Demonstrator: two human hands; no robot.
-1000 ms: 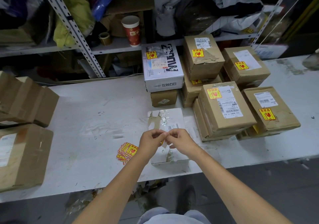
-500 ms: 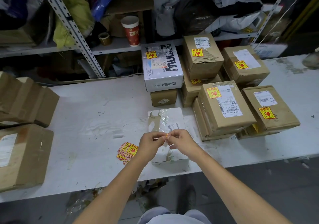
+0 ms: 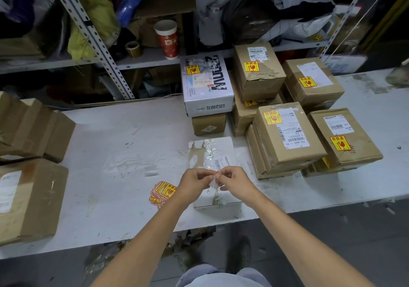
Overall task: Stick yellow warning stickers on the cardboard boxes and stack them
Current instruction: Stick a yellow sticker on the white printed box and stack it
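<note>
Far left of the grip, plain cardboard boxes [image 3: 31, 200] sit on the table [image 3: 110, 154]. Just left of the grip lies a pile of yellow stickers [image 3: 164, 192]. The left hand [image 3: 194, 182] and right hand [image 3: 235, 181] meet at the fingertips, both pinching one sticker slip [image 3: 213, 182], white side showing. A flat white box [image 3: 223, 151] lies beneath the grip, partly hidden by the hands. To the right stand stacked boxes [image 3: 285, 140] bearing stickers. Half a second earlier, a yellow edge showed at the pinch.
</note>
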